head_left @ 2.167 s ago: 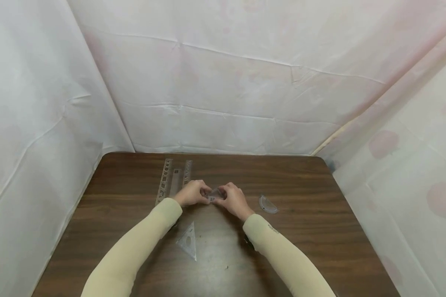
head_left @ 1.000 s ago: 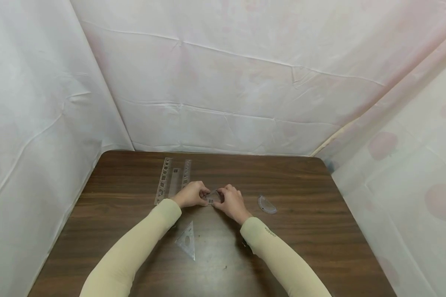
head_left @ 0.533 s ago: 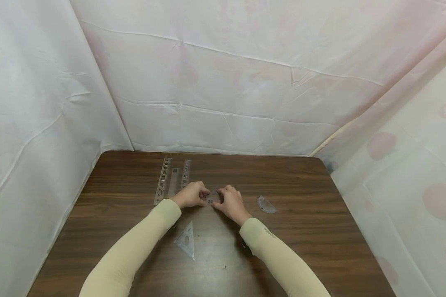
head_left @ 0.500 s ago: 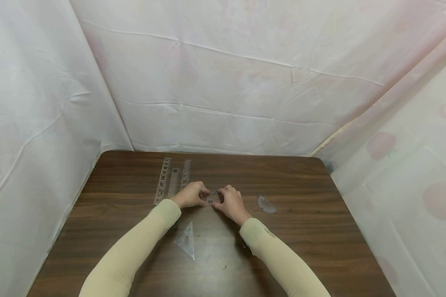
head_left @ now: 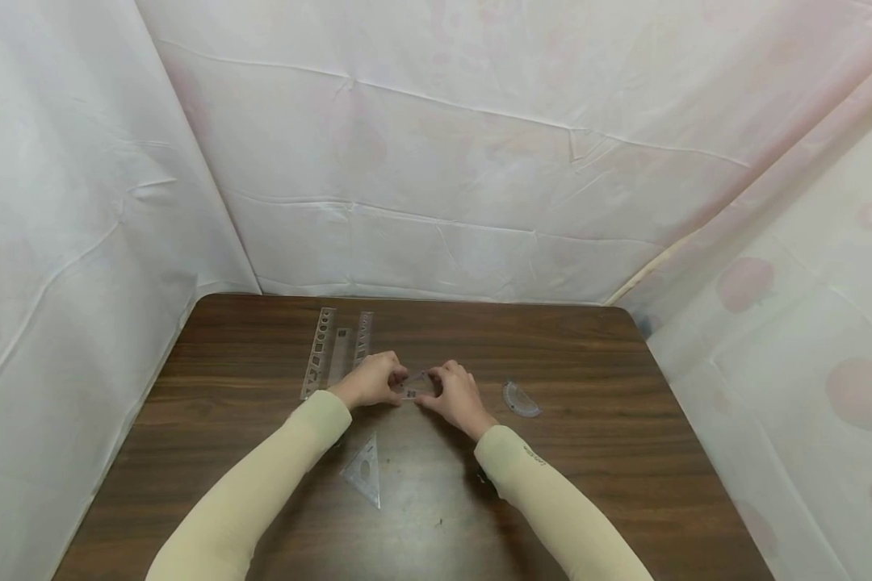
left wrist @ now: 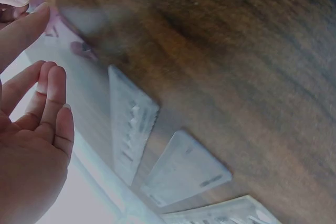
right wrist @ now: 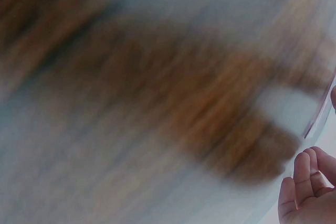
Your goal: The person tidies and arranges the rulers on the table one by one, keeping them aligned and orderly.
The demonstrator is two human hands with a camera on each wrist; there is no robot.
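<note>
Small clear plastic piece (head_left: 416, 386) sits between both hands just above the table (head_left: 589, 452), centre of the head view. Left hand (head_left: 369, 381) pinches its 9 o'clock end, fingers curled in; right hand (head_left: 456, 392) pinches the 3 o'clock end the same way (a two-sided hold, probably to keep so thin a thing steady). Three rulers (head_left: 337, 352) lie side by side at 11 o'clock of the hands, just beyond the left knuckles. A set square (head_left: 366, 476) lies flat at 6 o'clock, a protractor (head_left: 521, 400) at 3 o'clock, apart from the right hand. White sheeting (head_left: 436, 161) walls the table in.

Left wrist view: curled fingers (left wrist: 50, 108) at the left edge, rulers (left wrist: 157, 150) flat on the wood.

Right wrist view: heavy blur; only fingertips (right wrist: 304, 182) at 5 o'clock; grip cannot be told here.
</note>
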